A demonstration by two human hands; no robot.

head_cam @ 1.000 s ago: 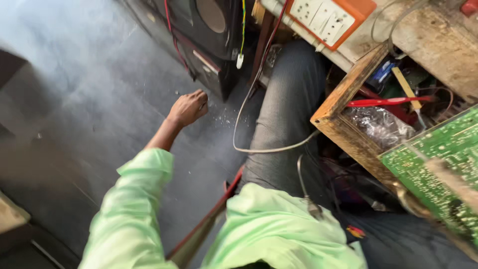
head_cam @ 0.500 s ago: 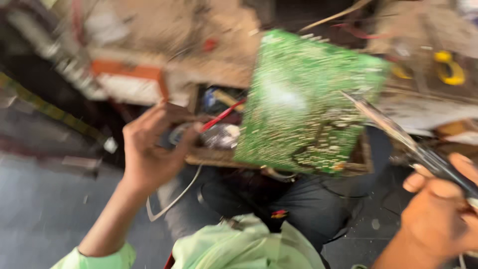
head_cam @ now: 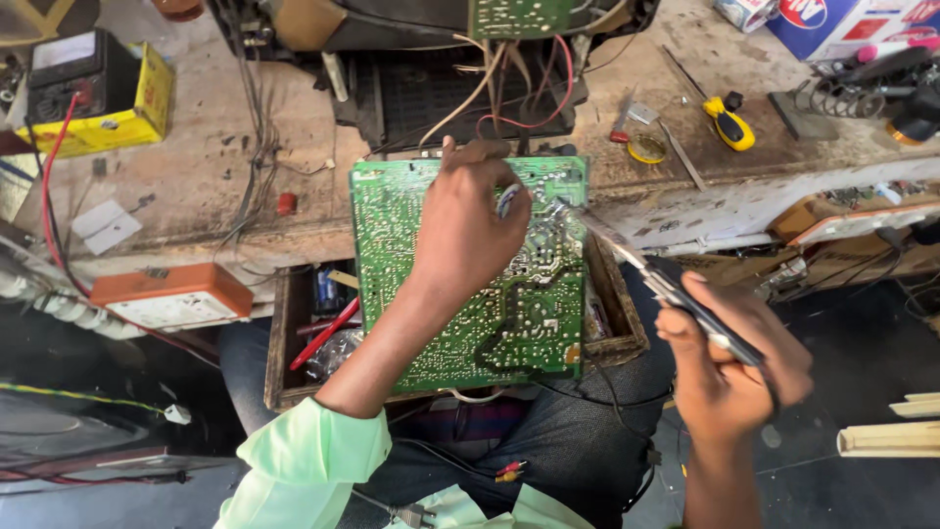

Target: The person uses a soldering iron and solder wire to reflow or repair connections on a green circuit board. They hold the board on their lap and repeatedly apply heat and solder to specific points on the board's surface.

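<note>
**Iron tip at the board, solder fed in from the left**

On the far left of the desk (head_cam: 196, 186) sits a yellow-cased meter (head_cam: 93, 93) with a red lead trailing down, and below it an orange-topped switch box (head_cam: 176, 294) hangs at the desk's edge. Next comes an open wooden drawer (head_cam: 284, 362) with a red-handled tool and other odds inside.

The green circuit board (head_cam: 470, 323) lies across that drawer, solder side up, its top edge against the desk. The left hand (head_cam: 465, 230) rests on the upper middle of the board, fingers curled and pinching a thin loop of solder wire (head_cam: 507, 199) near the board's upper right area. The right hand (head_cam: 729, 372) is closed in a pen-like grip around the dark handle of a soldering iron (head_cam: 646, 269), whose tip reaches the board just beside the wire.

Judging from this, the work looks mid-way: board out and turned over, iron and wire brought together at one joint. Whether that joint is already melted cannot be made out, and the board is not yet refitted to the opened set (head_cam: 460, 59) behind it.

Further right lie a yellow-handled screwdriver (head_cam: 729, 122) and a coiled iron stand (head_cam: 832, 98).
</note>
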